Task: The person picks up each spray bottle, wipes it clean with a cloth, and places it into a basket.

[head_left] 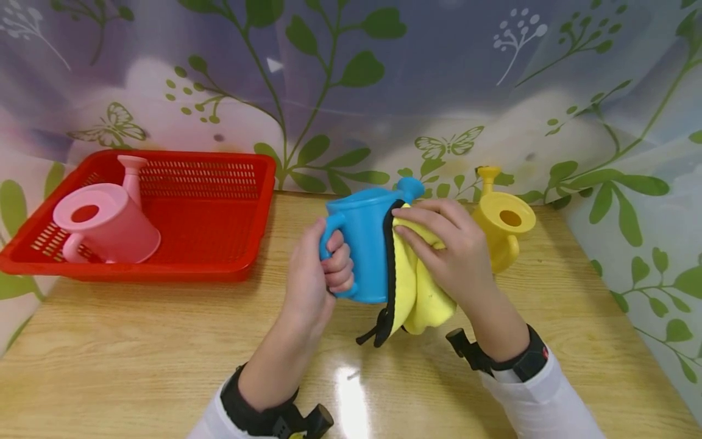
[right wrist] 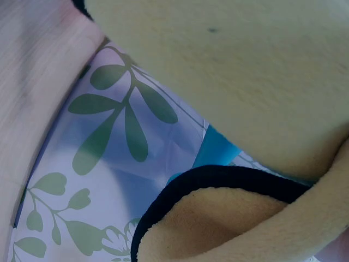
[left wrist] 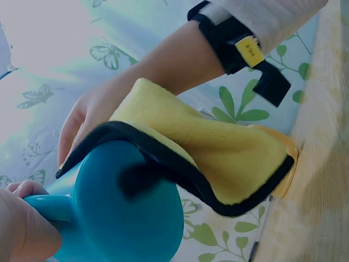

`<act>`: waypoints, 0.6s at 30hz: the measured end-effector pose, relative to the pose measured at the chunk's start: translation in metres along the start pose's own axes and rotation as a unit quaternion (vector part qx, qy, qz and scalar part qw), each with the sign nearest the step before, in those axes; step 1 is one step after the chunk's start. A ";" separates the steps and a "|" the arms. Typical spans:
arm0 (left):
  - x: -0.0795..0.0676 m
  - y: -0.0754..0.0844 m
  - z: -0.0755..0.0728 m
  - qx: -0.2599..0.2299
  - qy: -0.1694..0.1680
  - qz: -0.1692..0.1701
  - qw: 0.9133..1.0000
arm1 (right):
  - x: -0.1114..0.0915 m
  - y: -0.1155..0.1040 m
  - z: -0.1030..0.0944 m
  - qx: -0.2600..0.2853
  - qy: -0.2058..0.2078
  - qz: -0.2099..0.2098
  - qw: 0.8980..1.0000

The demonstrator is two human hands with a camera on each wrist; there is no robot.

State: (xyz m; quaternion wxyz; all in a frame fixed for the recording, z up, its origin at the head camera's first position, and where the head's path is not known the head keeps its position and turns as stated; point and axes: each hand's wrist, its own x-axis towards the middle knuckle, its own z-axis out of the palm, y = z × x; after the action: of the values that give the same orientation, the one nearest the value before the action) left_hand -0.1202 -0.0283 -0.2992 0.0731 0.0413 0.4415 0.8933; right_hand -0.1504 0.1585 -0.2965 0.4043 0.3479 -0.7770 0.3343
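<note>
My left hand [head_left: 315,271] grips the handle of a blue watering can [head_left: 365,250], held up above the table with its spout toward the back right. The right hand [head_left: 460,253] holds a yellow cloth [head_left: 419,299] with black edging against the can's right side. Part of the cloth hangs below the fingers, and a black loop dangles from its corner. In the left wrist view, the can's round base [left wrist: 131,202] faces the camera and the cloth drapes over its side. Folds of the cloth [right wrist: 234,71] fill much of the right wrist view, hiding most of the can.
At the left stands a red plastic basket [head_left: 241,268] with a pink watering can [head_left: 112,222] inside. A yellow watering can [head_left: 501,222] stands on the wooden table [head_left: 164,353] behind my right hand. A leaf-patterned covering [head_left: 351,73] rises along the table's back and right edges.
</note>
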 end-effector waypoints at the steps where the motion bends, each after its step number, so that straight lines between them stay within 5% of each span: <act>1: 0.000 0.000 0.000 0.000 -0.002 -0.001 1.000 | 0.002 0.001 0.000 0.002 0.002 0.003 1.000; 9: -0.001 -0.002 0.001 0.002 -0.016 -0.004 1.000 | 0.012 0.010 0.001 -0.004 0.014 0.022 1.000; 18: -0.001 -0.001 0.001 0.004 -0.013 -0.007 1.000 | 0.018 0.015 -0.003 -0.035 -0.026 0.021 0.999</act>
State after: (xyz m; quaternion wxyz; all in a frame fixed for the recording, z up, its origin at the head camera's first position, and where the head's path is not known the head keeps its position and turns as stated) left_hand -0.1186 -0.0273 -0.2991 0.0850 0.0499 0.4444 0.8904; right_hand -0.1693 0.1642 -0.2835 0.3889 0.3255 -0.8057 0.3061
